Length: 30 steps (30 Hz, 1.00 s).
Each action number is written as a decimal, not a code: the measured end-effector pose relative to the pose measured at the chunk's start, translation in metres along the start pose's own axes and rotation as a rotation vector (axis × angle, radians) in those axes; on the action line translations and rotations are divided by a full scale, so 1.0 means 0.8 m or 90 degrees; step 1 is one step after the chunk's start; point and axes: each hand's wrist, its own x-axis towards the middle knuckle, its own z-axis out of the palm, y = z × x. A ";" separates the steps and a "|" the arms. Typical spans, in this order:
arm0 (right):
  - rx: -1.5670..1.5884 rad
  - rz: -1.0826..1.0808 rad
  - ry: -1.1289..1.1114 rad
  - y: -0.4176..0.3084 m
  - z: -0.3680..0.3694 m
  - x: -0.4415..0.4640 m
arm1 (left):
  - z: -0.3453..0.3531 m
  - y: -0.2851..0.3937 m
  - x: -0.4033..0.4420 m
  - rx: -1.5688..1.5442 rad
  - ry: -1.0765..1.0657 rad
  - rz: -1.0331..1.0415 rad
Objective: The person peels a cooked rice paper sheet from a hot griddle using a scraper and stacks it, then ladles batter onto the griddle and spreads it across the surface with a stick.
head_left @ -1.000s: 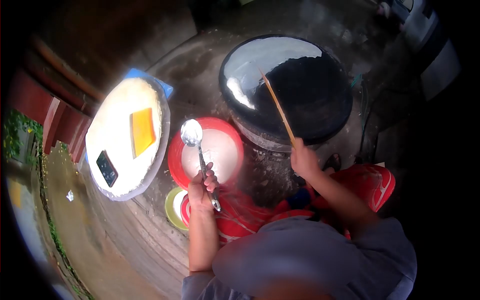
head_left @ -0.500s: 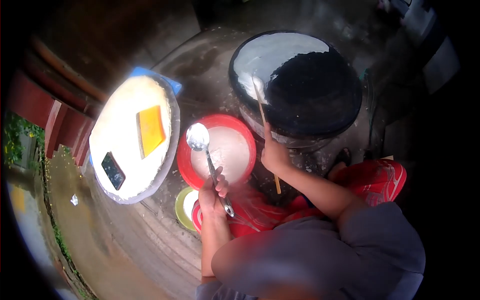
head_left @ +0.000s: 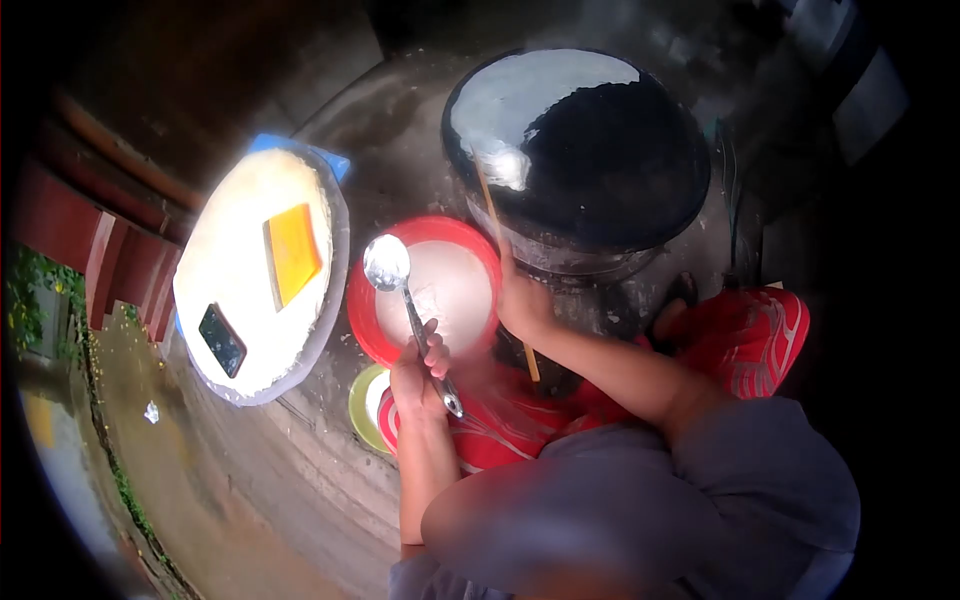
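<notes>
My left hand (head_left: 418, 375) is closed around the handle of a metal ladle (head_left: 387, 263), its bowl raised over the rim of a red basin (head_left: 372, 335). Pale, creamy batter (head_left: 455, 285) fills much of that basin. In my right hand (head_left: 525, 305) is a thin wooden stick (head_left: 489, 203), its far end at the left edge of a round black griddle (head_left: 620, 170). White batter (head_left: 535, 85) coats the griddle's upper left part, with a thicker patch near the stick's tip. The rest of the black surface shows bare.
To the left lies a round stack of pale sheets (head_left: 225, 270) bearing a yellow-orange pad (head_left: 293, 255) and a phone (head_left: 222, 340). A green bowl (head_left: 364, 410) sits beside my left forearm. Cables (head_left: 732, 200) hang right of the griddle.
The stick's tip has shifted left along the griddle's batter edge. My left hand keeps the ladle in about the same place. The whole view has shifted slightly.
</notes>
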 end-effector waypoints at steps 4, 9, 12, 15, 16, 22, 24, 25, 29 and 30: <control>0.003 0.045 0.057 0.015 0.005 0.046 | 0.000 0.000 -0.004 -0.007 0.009 -0.017; 0.067 0.059 -0.032 0.024 -0.045 -0.040 | -0.008 0.008 -0.002 -0.003 0.013 -0.025; -0.032 -0.020 0.030 0.025 0.016 0.005 | -0.006 0.008 -0.001 -0.017 0.031 -0.037; 0.017 0.057 0.080 0.049 0.000 0.013 | 0.000 0.007 -0.003 -0.004 0.053 -0.044; 0.034 0.073 0.062 0.056 -0.017 -0.006 | -0.004 0.008 -0.003 -0.002 0.052 -0.049; -0.006 0.027 -0.025 0.046 -0.026 -0.051 | 0.003 0.005 0.002 -0.010 0.061 -0.076; -0.011 0.026 0.015 0.059 -0.008 -0.015 | 0.004 0.003 0.003 -0.006 0.055 -0.085; 0.001 0.041 0.059 0.064 -0.014 -0.008 | 0.004 0.005 0.004 -0.005 0.049 -0.094; 0.030 0.103 0.024 0.094 -0.063 -0.069 | -0.013 0.013 0.016 0.012 0.054 -0.098; 0.041 0.074 0.024 0.090 -0.069 -0.087 | -0.012 0.014 0.018 0.002 0.049 -0.106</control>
